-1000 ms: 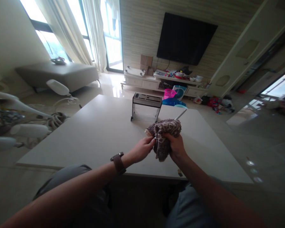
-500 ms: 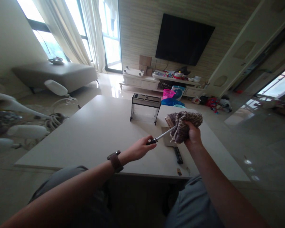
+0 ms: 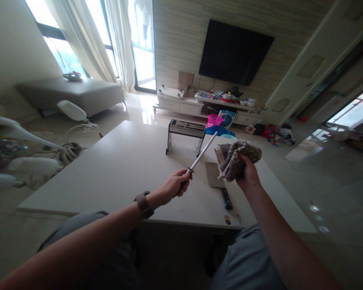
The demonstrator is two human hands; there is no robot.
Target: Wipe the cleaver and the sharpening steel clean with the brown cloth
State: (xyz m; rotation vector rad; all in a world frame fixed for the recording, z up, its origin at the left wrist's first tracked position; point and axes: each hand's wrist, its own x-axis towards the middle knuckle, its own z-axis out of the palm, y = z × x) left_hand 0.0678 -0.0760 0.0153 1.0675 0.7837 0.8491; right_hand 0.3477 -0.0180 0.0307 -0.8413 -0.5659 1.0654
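Observation:
My left hand (image 3: 177, 185) is closed round the handle of a sharpening steel (image 3: 203, 152), whose pale rod points up and away to the right. In my right hand (image 3: 249, 173) is a bunched brown-and-beige towel (image 3: 234, 159), held above the table; the rod's tip is apart from it. Below the towel a cleaver (image 3: 215, 177) lies flat, its black handle towards me and part of its blade covered from sight by the towel. A knife block (image 3: 186, 137) with clear sides and a slotted top stands beyond my left hand.
The white table (image 3: 109, 173) spans the space before me. Near its front edge lies a small yellow-and-dark item (image 3: 227, 219). Behind the table are a pink basket (image 3: 214, 120) and a low cabinet (image 3: 178, 105). White chandelier parts (image 3: 33, 166) are at the left.
The sharpening steel's rod has come out of the towel's folds and swung upward to the left. My right hand has shifted slightly right with the towel.

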